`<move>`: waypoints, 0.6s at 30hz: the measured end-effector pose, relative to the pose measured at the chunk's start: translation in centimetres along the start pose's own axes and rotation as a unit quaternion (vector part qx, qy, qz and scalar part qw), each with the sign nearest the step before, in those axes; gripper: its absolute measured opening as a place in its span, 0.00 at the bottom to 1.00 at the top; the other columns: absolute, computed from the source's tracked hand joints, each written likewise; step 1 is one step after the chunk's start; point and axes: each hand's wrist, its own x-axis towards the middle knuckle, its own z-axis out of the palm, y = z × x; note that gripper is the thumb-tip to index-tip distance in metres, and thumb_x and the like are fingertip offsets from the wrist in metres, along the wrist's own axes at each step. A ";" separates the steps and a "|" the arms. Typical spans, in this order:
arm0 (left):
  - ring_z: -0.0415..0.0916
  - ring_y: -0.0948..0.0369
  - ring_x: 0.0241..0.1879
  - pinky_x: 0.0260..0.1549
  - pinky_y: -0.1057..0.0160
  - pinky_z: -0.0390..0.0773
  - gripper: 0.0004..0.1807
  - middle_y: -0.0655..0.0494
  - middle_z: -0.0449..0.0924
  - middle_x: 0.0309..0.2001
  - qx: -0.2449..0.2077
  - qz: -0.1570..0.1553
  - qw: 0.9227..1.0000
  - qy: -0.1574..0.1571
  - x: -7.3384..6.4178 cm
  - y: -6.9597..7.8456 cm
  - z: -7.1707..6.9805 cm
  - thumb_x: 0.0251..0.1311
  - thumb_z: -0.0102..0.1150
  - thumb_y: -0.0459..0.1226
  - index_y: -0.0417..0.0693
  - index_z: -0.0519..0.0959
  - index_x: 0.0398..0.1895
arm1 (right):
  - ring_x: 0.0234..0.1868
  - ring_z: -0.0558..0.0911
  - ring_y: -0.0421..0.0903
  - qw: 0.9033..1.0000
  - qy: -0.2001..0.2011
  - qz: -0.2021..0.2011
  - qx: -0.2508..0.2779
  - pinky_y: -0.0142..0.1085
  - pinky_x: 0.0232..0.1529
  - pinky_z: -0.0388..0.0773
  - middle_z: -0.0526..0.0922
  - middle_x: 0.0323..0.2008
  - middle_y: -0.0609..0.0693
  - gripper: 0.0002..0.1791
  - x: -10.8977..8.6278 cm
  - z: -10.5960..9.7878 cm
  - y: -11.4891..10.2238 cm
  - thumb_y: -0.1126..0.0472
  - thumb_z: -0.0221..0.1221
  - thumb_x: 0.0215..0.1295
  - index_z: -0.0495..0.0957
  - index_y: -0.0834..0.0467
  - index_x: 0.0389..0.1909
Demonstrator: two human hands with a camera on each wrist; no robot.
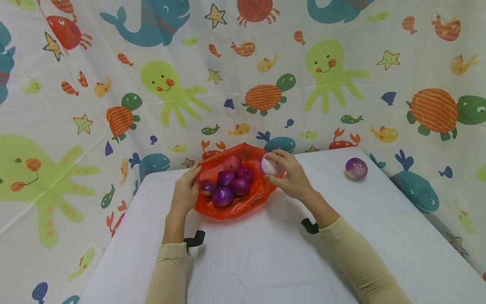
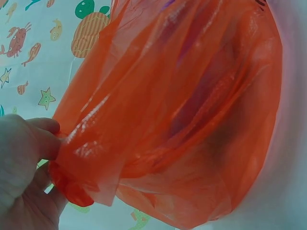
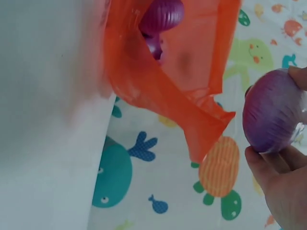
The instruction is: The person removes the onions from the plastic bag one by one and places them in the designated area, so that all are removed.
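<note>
An orange-red plastic bag (image 1: 243,207) lies open on the table with several purple onions (image 1: 222,196) inside it. My left hand (image 1: 186,190) pinches the left edge of the bag, and in the left wrist view its fingers (image 2: 45,139) grip the gathered plastic. Above the bag's right edge, my right hand (image 1: 290,175) holds a paler purple-and-white onion (image 1: 270,165) between thumb and fingers. The right wrist view shows that held onion (image 3: 271,112) apart from the bag's loose corner (image 3: 206,129).
Another purple-and-white onion (image 1: 356,168) sits alone toward the table's back right corner. A white cloth covers the table (image 1: 243,261). Behind it hangs a curtain (image 1: 228,38) printed with sea animals, close against the table's back edge.
</note>
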 end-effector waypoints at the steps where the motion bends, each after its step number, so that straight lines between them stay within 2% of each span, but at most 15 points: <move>1: 0.64 0.47 0.77 0.72 0.44 0.70 0.30 0.52 0.66 0.78 0.000 0.000 1.000 0.000 0.0 0.0 0.0 0.72 0.52 0.23 0.47 0.70 0.76 | 0.69 0.72 0.56 1.000 0.007 -0.002 0.003 0.57 0.56 0.85 0.75 0.68 0.57 0.29 0.0 -0.2 0.2 0.62 0.73 0.61 0.80 0.50 0.64; 9: 0.65 0.48 0.77 0.71 0.44 0.71 0.30 0.52 0.67 0.78 -0.002 0.000 1.000 -0.001 0.0 -0.1 0.2 0.72 0.54 0.23 0.47 0.71 0.76 | 0.67 0.73 0.56 0.999 0.048 -0.006 0.010 0.59 0.56 0.85 0.77 0.66 0.57 0.31 -0.3 -1.4 1.3 0.62 0.75 0.59 0.80 0.53 0.65; 18: 0.65 0.47 0.77 0.71 0.44 0.70 0.30 0.49 0.67 0.78 -0.003 0.002 1.000 -0.003 0.0 0.0 0.1 0.71 0.54 0.22 0.46 0.71 0.75 | 0.68 0.73 0.58 0.998 0.063 0.003 0.001 0.60 0.56 0.85 0.77 0.67 0.59 0.31 -0.4 -2.2 2.6 0.65 0.74 0.59 0.80 0.54 0.64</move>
